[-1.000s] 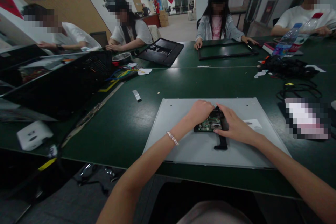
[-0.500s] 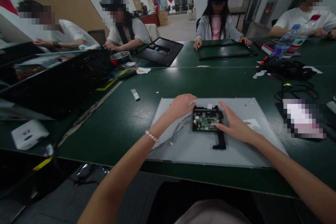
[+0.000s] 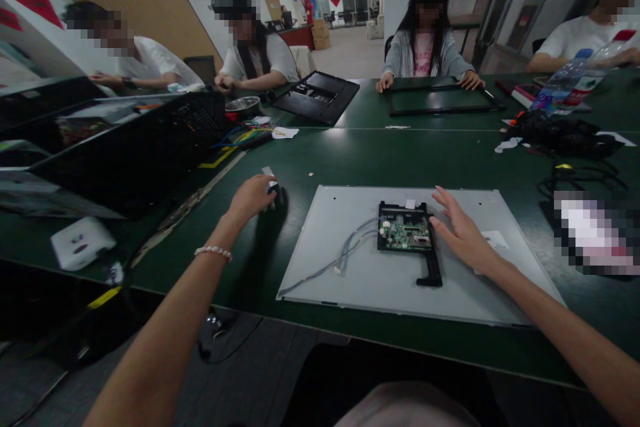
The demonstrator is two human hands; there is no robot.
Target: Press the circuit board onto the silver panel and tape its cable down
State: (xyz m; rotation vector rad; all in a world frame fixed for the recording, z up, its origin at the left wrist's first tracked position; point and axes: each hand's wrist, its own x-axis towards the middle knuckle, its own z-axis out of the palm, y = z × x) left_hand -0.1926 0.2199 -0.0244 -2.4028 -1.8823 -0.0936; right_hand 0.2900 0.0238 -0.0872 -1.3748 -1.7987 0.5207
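Observation:
My left hand (image 3: 253, 197) is at a short flat ribbon cable (image 3: 269, 171) on the green table, left of the panel. Its fingers are curled together at the cable's near end, partly covering it. My right hand (image 3: 463, 233) is open over the grey metal back of a display panel (image 3: 320, 233), thumb and fingers apart. Its thumb is beside a green circuit board (image 3: 404, 233) set in a black plastic bracket (image 3: 433, 268); whether it touches is hard to tell. Thin grey wires (image 3: 345, 250) run from the board to the panel's lower left corner.
A black computer case (image 3: 135, 153) and a white box-shaped device (image 3: 83, 243) stand left. Across the table lie a black laptop-like cover (image 3: 320, 97) and a black frame (image 3: 445, 110) under a co-worker's hands. Bottles (image 3: 560, 80), tangled black cables (image 3: 565, 133) and a phone (image 3: 595, 230) are right.
My left hand has moved from the board leftward, off the panel to the ribbon cable. My right thumb has come off the board, and that hand has opened slightly to the side. The view has shifted slightly.

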